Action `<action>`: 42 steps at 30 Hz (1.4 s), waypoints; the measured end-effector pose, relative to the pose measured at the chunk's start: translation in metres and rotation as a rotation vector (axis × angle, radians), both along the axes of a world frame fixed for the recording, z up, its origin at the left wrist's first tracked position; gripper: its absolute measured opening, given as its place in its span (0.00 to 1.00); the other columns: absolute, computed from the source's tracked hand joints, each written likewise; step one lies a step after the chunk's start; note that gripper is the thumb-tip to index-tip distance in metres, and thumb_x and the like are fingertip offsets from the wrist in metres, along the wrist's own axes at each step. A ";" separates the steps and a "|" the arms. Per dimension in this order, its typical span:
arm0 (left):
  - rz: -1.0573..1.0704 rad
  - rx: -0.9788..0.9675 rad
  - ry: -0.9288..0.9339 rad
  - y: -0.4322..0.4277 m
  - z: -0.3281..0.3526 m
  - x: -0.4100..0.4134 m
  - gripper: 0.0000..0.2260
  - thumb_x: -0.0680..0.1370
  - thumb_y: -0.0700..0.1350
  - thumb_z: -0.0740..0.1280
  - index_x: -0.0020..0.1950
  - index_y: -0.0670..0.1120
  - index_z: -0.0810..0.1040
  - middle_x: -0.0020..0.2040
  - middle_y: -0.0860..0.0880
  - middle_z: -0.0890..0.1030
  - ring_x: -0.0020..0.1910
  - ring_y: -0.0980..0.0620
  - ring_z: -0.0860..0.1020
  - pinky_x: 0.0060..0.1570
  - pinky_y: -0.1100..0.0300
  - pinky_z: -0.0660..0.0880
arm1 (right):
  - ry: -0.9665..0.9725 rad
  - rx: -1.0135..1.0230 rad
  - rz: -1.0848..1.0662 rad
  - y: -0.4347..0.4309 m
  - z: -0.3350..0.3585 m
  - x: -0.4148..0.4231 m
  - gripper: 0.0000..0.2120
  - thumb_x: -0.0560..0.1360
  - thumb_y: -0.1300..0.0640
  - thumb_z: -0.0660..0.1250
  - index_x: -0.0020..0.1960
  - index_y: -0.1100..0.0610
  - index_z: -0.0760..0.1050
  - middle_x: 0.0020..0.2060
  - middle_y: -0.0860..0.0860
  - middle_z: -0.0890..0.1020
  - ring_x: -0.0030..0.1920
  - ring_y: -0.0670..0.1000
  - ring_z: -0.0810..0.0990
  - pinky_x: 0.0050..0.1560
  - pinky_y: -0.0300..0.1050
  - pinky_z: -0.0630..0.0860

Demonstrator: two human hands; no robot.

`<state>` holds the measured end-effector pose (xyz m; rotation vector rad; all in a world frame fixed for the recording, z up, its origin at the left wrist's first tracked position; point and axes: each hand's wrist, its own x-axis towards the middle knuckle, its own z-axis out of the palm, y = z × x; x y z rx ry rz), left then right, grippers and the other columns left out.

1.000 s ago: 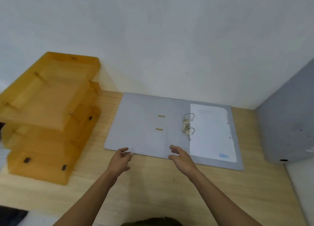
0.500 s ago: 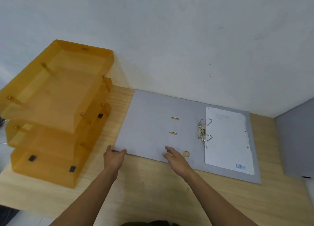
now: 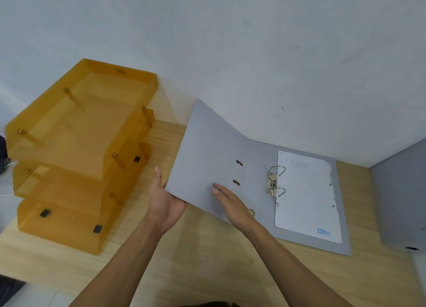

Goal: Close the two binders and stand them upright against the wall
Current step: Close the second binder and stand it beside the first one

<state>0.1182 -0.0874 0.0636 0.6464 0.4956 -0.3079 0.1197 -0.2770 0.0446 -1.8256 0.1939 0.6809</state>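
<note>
**One cover lifted off the desk**

One cover of the open binder, flat half a second ago, is now raised beside the ring clip. Its corner is gripped by the left hand; the right hand is laid open on it. Closing is judged begun.

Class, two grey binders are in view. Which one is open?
The binder in the middle, beside the orange trays: its ring mechanism and paper show, and the left hand lifts its cover. The binder at the right edge shows only grey cover.

Both forearms bare, no sleeves/jewellery visible.
</note>
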 end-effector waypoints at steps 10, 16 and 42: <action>-0.313 0.185 -0.207 -0.083 0.036 -0.004 0.21 0.85 0.53 0.51 0.70 0.45 0.76 0.68 0.44 0.80 0.71 0.45 0.74 0.71 0.49 0.67 | -0.107 0.224 -0.134 -0.022 0.060 -0.010 0.31 0.79 0.35 0.57 0.79 0.43 0.61 0.78 0.39 0.65 0.77 0.42 0.63 0.77 0.56 0.65; -0.520 0.603 -0.283 -0.148 0.038 -0.012 0.15 0.85 0.54 0.51 0.61 0.57 0.76 0.73 0.49 0.73 0.69 0.54 0.74 0.69 0.55 0.69 | -0.069 0.234 -0.233 -0.068 0.084 -0.021 0.31 0.78 0.35 0.60 0.78 0.45 0.63 0.75 0.44 0.70 0.75 0.49 0.69 0.70 0.55 0.73; -0.588 1.251 -0.119 -0.257 -0.064 -0.042 0.36 0.73 0.48 0.76 0.75 0.42 0.63 0.71 0.44 0.73 0.69 0.41 0.73 0.60 0.54 0.70 | 0.136 -0.138 -0.589 -0.340 -0.038 -0.108 0.27 0.71 0.70 0.71 0.68 0.59 0.72 0.58 0.52 0.81 0.54 0.53 0.80 0.52 0.43 0.76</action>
